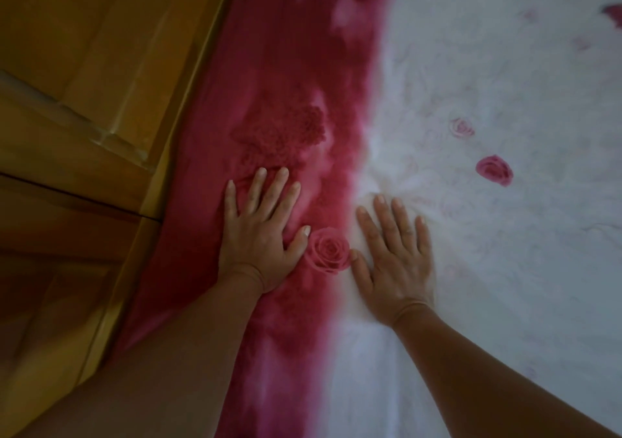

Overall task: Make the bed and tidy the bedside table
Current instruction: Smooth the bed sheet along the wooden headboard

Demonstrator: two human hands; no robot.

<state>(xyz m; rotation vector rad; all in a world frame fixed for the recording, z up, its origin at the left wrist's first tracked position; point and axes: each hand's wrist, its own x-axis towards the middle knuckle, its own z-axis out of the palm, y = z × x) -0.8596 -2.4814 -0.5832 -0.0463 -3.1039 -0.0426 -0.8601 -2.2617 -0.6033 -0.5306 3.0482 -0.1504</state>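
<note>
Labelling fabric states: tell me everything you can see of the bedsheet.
The bedsheet looks like thin, smooth cloth. It is white over most of it, fading to a deep red band along the edge that meets the wooden panel, and printed with red and pale pink roses. It lies spread flat, with faint creases near the fingers. The left hand presses flat on the red band and the right hand on the white part, with a printed rose between them.

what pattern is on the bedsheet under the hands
Bedsheet: pink roses, deep red band fading to white; head view.
</note>
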